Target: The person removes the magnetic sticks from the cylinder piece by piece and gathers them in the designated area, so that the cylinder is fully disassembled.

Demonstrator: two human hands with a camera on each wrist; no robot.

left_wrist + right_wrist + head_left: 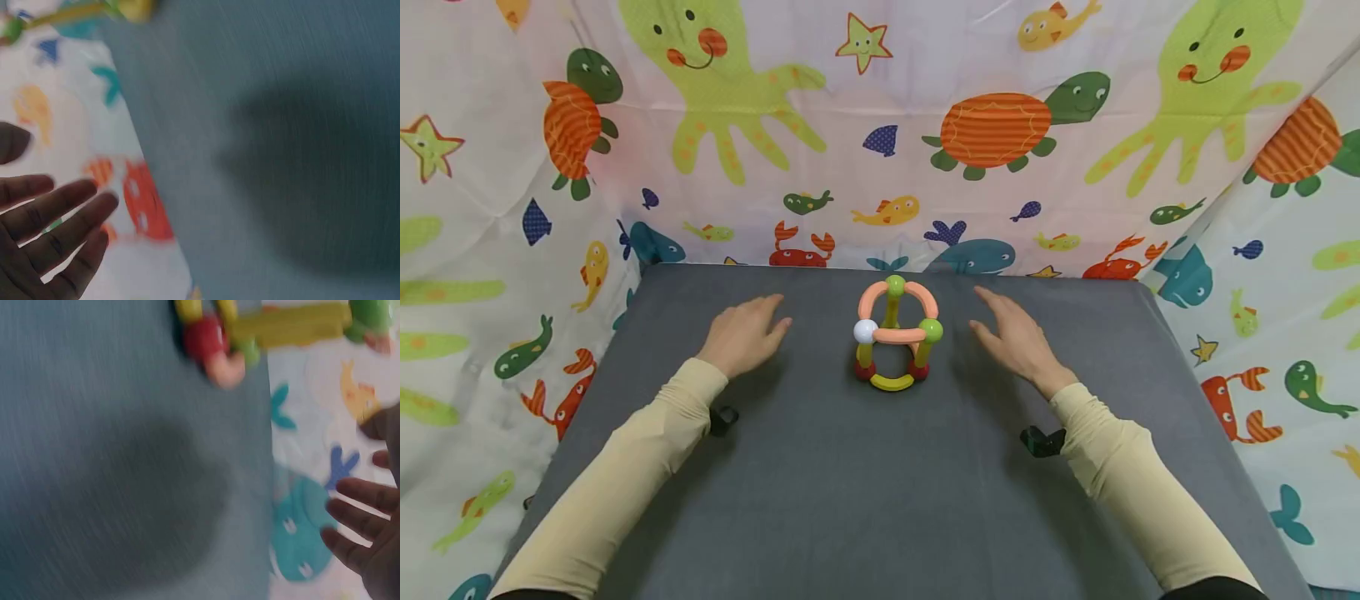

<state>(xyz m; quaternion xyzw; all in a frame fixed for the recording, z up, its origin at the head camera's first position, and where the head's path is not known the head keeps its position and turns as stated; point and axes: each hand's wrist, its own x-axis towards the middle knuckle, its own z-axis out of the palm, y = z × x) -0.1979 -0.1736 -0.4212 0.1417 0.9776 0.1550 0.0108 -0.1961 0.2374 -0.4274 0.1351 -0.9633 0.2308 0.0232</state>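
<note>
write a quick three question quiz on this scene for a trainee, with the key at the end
1. True or false: the left grip and right grip both touch the toy.
2. In the head view, what colour is the ball at the left end of the front pink bar? a) red b) white c) black
3. Fill in: the curved bar at the toy's base, nearest the wearer, is ____.

Key: 1. False, neither touches it; 2. b; 3. yellow.

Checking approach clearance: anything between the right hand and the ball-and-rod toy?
Head view: only bare grey tabletop, partly shadowed, between the right hand and the toy.
</note>
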